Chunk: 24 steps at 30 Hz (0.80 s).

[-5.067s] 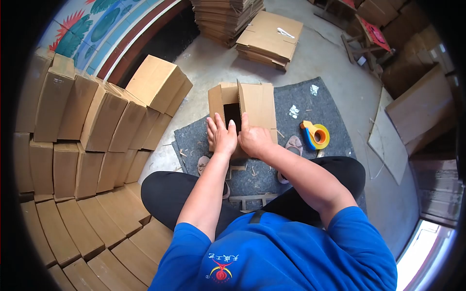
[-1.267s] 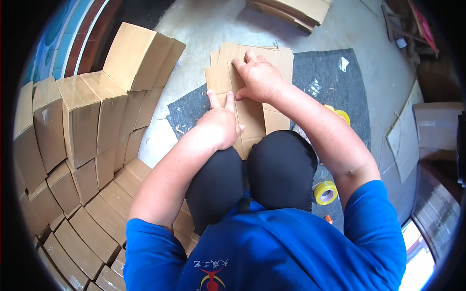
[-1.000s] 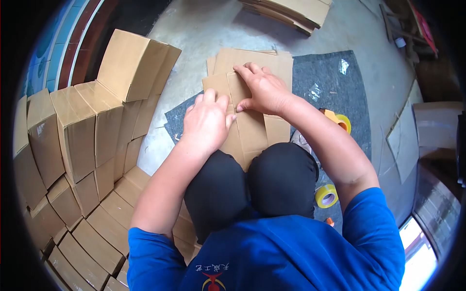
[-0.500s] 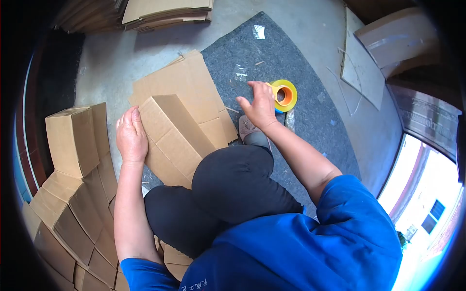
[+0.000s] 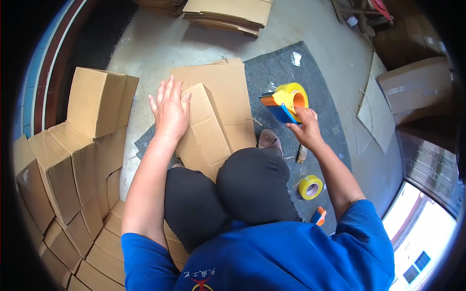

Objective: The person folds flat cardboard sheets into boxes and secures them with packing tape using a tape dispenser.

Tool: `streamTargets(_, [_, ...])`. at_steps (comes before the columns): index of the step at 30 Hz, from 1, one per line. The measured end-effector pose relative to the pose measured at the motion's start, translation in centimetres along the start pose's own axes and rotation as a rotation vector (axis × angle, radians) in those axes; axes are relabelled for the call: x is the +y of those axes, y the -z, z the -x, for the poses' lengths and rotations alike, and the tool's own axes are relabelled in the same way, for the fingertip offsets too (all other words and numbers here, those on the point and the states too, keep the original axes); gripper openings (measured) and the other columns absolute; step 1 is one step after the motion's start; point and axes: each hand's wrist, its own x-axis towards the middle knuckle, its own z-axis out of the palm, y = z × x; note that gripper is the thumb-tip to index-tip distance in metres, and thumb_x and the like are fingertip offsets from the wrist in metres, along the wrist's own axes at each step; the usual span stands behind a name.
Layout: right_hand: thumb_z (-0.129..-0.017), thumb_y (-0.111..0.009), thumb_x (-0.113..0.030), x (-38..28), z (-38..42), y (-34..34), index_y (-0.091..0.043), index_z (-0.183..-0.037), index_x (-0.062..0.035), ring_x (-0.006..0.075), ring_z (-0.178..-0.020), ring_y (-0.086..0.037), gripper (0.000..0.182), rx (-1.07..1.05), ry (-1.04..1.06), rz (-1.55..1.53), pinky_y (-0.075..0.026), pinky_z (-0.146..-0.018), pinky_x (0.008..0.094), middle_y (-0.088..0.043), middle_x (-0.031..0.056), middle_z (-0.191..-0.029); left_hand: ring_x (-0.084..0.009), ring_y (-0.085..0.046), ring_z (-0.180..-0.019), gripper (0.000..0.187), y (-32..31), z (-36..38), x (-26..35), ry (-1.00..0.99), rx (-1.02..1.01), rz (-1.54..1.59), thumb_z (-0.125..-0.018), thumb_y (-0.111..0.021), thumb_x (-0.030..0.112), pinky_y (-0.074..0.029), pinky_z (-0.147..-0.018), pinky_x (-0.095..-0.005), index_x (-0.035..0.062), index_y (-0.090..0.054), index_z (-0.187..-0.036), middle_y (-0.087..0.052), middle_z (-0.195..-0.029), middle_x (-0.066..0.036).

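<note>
In the head view a tape dispenser [image 5: 280,105], orange and blue with a roll of yellow packing tape, is raised over the dark mat. My right hand [image 5: 307,128] is closed around its handle end. A cardboard box [image 5: 201,131] stands tilted in front of my knees. My left hand [image 5: 171,112] lies along the box's left side, fingers stretched and slightly apart, gripping nothing. Beneath and beyond the box are flat cardboard sheets [image 5: 230,80].
A spare tape roll [image 5: 310,187] and another orange-blue tool [image 5: 318,216] lie on the mat [image 5: 323,97] to my right. Several finished-looking boxes [image 5: 60,179] are stacked at my left. Flattened cardboard [image 5: 225,12] is piled at the back. A board [image 5: 374,104] leans at the right.
My right hand has picked the tape dispenser up off the mat and turned it toward the box. My left hand's fingers have spread on the box's side. The view has shifted.
</note>
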Motion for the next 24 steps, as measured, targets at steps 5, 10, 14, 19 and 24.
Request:
streamTargets(5, [-0.072, -0.082, -0.016, -9.5, -4.0, 6.2, -0.058, -0.117, -0.005, 0.0328, -0.121, -0.054, 0.052, -0.074, 0.371, -0.061, -0.031, -0.11, 0.051, -0.061, 0.0163, -0.12, -0.0305, -0.035, -0.14, 0.064, 8.3, 1.1, 4.5, -0.115, -0.3, 0.806, -0.082, -0.062, 0.008, -0.026, -0.117, -0.0401, 0.0067, -0.044, -0.143, -0.041, -0.146, -0.018])
streamTargets(10, [-0.073, -0.082, -0.016, -16.6, -7.0, 8.8, -0.058, -0.118, -0.0036, 0.0338, -0.122, -0.055, 0.053, -0.226, 0.527, 0.007, -0.031, -0.111, 0.0504, -0.062, 0.0159, -0.12, -0.0273, -0.045, -0.132, 0.058, 11.3, 2.8, 2.9, -0.121, -0.287, 1.034, -0.077, -0.06, 0.003, -0.032, -0.114, -0.0377, 0.0007, -0.052, -0.134, -0.048, -0.139, -0.017])
streamTargets(14, [-0.075, -0.081, -0.026, -19.8, -8.8, 9.6, -0.061, -0.111, -0.0021, 0.0319, -0.111, -0.058, 0.048, -0.452, 0.513, -0.146, -0.038, -0.105, 0.0452, -0.064, 0.0152, -0.108, -0.0186, -0.055, -0.118, 0.04, 12.1, 3.5, -0.6, 0.19, -0.552, 1.575, -0.083, -0.051, 0.002, -0.039, -0.107, -0.0342, -0.0025, -0.06, -0.122, -0.06, -0.121, -0.01])
streamTargets(19, [-0.073, -0.078, -0.036, -22.3, -10.2, 9.2, -0.064, -0.107, 0.0001, 0.0254, -0.107, -0.057, 0.051, -0.672, 0.3, -0.349, -0.045, -0.096, 0.0381, -0.064, 0.012, -0.103, -0.0151, -0.056, -0.099, 0.031, 10.7, 4.6, -3.2, 0.364, -0.532, 2.0, -0.091, -0.048, 0.007, -0.045, -0.092, -0.0318, -0.003, -0.06, -0.118, -0.062, -0.108, -0.008])
streamTargets(24, [-0.071, -0.072, -0.035, -23.6, -11.0, 8.5, -0.064, -0.104, 0.0011, 0.0163, -0.087, -0.058, 0.05, -0.769, 0.078, -0.429, -0.048, -0.078, 0.031, -0.063, 0.0077, -0.091, -0.0145, -0.058, -0.094, 0.02, 8.5, 5.1, -5.0, 0.446, -0.582, 2.257, -0.094, -0.052, 0.01, -0.047, -0.088, -0.0311, 0.0008, -0.061, -0.11, -0.063, -0.104, -0.007])
